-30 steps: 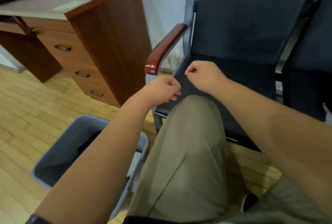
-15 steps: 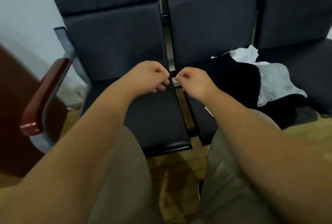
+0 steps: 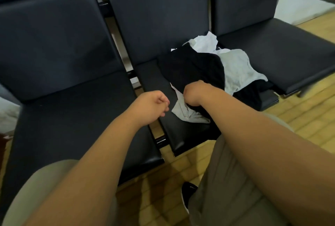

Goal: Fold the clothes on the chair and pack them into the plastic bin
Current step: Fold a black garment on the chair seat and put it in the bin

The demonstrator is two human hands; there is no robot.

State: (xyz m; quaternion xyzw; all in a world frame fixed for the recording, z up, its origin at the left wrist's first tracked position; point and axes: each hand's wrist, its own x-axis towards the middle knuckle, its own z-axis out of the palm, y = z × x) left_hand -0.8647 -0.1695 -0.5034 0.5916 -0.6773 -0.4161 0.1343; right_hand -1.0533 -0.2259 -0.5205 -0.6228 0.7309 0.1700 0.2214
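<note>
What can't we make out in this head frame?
- Head view: fingers of the right hand, hidden behind its own back at the black garment; grip unknown.
- Head view: black garment overlaps the grey garment and white garment; item count unknown.
- plastic bin: outside the frame.

Left seat [image 3: 72, 117] is left bare, reachable from above. Middle seat [image 3: 181, 135] is largely covered by clothes pile [image 3: 199, 66]. Rear is closed off by backrests [image 3: 159, 17].

The right hand [image 3: 194, 92] is pulling away from the left hand [image 3: 150, 106] and dipping onto the near edge of the clothes pile [image 3: 235, 69], fingers hidden in it; the left hand is trailing just beside the pile.
</note>
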